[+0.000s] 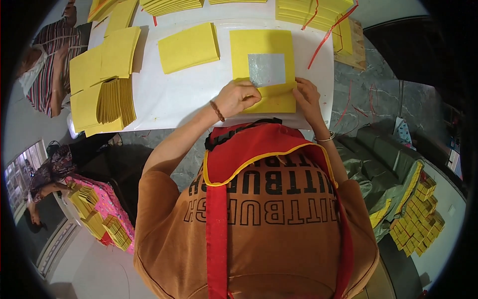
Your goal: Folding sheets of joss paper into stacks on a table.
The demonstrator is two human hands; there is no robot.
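A yellow paper sheet with a silver square on it (266,42) lies at the right of the white table, in front of me. A raised fold runs across it along the silver square's near edge. My left hand (240,98), with a beaded bracelet at the wrist, pinches the fold at its left end. At the right end, the fingers of my right hand (307,99) close on the sheet's edge. To the left lies a separate flat stack of yellow paper (188,48). The undersides of the fingers are hidden.
Folded yellow paper piles (117,102) line the left end of the white table (169,97). More yellow stacks (311,12) with red ties (328,35) stand along its far edge. Two other people are at the left. Yellow bundles (418,219) are heaped at the lower right.
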